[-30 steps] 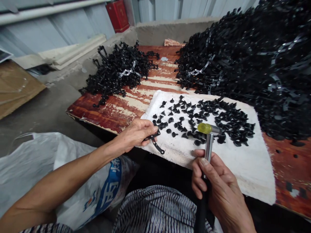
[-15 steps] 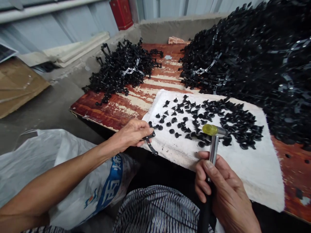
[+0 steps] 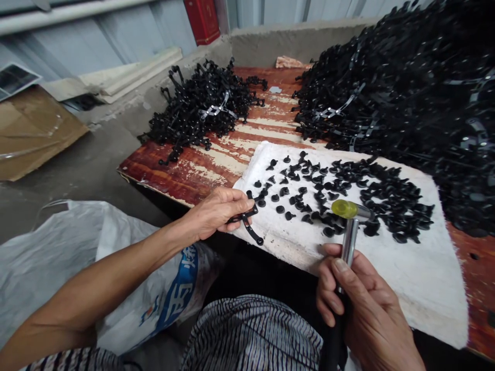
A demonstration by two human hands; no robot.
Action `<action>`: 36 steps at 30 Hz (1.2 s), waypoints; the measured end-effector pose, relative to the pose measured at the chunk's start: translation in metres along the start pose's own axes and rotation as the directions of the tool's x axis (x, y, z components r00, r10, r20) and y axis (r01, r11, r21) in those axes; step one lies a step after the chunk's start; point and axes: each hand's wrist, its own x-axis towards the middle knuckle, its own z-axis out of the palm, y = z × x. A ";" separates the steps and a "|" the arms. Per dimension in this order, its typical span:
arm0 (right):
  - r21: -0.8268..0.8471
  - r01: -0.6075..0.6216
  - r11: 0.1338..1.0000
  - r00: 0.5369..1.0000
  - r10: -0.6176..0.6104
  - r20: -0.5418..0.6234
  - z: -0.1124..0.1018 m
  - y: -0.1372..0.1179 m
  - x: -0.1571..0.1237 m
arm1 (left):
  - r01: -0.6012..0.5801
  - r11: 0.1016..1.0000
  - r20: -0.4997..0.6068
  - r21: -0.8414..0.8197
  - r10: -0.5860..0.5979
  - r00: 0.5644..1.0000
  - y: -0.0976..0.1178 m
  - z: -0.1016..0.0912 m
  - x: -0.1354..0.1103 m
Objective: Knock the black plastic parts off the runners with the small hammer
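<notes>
Left hand (image 3: 216, 212) grip closed around a small black bracket piece (image 3: 247, 220) at the near-left edge of the white pad (image 3: 406, 268); one arm of the piece sticks out toward 5 o'clock, its long axis running roughly 11 to 5, tip over the pad edge. Right hand (image 3: 363, 304) grip wrapped tight on the metal handle of a small hammer (image 3: 350, 226), yellow head up at 12 o'clock from the fist, hanging just over the scattered black caps (image 3: 348, 190). Bracket lies at 9 o'clock from the hammer head, near but apart; nearest loose caps sit just at 2 o'clock of the left fingers. Open pad room at 4–5 o'clock, bare. Small black pile (image 3: 204, 108) at 11 o'clock on the red desk (image 3: 185, 172), big heap (image 3: 417, 82) at 1–2 o'clock. Desk's near edge runs right under both hands; white sack (image 3: 127, 288) below left forearm.
</notes>
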 end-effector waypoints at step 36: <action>-0.719 0.654 0.234 0.714 -0.506 0.485 -0.011 -0.026 0.020 | 0.061 0.950 0.000 0.306 -0.064 0.998 0.017 -0.004 0.005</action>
